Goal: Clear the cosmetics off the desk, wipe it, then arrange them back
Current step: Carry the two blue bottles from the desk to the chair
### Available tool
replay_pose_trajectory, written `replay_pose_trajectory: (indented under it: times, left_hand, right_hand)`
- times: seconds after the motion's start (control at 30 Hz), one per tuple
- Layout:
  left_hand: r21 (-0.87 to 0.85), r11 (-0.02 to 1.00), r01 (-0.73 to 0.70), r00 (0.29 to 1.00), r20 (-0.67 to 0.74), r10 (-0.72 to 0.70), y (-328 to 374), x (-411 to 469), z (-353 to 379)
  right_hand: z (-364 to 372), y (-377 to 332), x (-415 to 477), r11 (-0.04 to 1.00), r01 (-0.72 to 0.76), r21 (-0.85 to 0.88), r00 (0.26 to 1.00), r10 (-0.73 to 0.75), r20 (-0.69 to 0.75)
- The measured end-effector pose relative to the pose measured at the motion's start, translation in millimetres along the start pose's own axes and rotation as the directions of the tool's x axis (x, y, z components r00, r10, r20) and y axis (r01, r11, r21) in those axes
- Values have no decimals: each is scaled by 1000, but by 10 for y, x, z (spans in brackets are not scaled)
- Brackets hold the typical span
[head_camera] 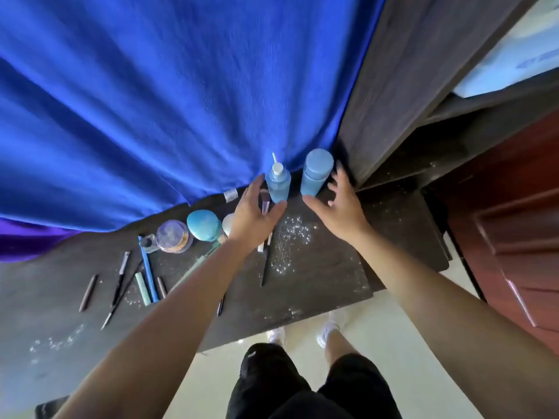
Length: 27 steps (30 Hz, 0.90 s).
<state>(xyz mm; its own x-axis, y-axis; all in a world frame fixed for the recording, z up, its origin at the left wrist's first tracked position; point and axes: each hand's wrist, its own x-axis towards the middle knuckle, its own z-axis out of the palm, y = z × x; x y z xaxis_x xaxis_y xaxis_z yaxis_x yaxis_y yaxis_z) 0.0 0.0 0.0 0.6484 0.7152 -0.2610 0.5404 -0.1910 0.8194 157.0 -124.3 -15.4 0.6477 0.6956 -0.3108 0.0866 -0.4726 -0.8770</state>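
Two blue bottles stand at the back of the dark desk (317, 276): a slim one with a white pump top (277, 184) and a wider capped one (316, 172). My left hand (255, 216) is spread open just in front of the slim bottle, thumb near its base. My right hand (340, 207) is open beside and in front of the wide bottle, not gripping it. A makeup brush (265, 263) lies partly under my left hand. To the left sit a teal round compact (203, 224), a clear powder jar (174, 235) and several pencils and brushes (148, 275).
A blue curtain (181, 101) hangs behind the desk. White glittery specks (292, 237) are scattered on the desk top. A dark cabinet side (408, 86) stands at the right, with a reddish wooden door (514, 222) beyond. Pale floor and my white shoes show below the desk edge.
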Motion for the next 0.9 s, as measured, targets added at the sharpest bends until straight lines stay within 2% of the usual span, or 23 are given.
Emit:
replay_pose_trajectory:
  times: [0.17, 0.3, 0.4, 0.5, 0.6, 0.73, 0.9]
  left_hand:
    - [-117, 993, 12, 999, -32, -16, -26, 251, 137]
    - [-121, 990, 66, 995, -73, -75, -103, 310, 197]
    - [-172, 980, 98, 985, -120, -120, -99, 232, 171]
    - [-229, 971, 72, 983, -151, -109, -34, 44, 78]
    - [-224, 973, 48, 985, -154, -84, 37, -208, -9]
    - [-181, 983, -20, 997, -81, 6, 211, -447, 5]
    - [-203, 970, -132, 985, 82, 151, 639, -624, 374]
  right_hand:
    - [27, 103, 311, 999, 32, 34, 999, -33, 35]
    - [56, 196, 382, 998, 47, -35, 999, -46, 8]
    - [36, 183, 296, 996, 73, -55, 997, -73, 0]
    - [-26, 143, 24, 997, 72, -27, 997, -72, 7]
    - [-142, 81, -361, 993, 39, 115, 998, -33, -61]
    - [-368, -4, -865, 980, 42, 197, 982, -4, -190]
    - [-774, 46, -1556, 970, 83, 230, 898, 27, -438]
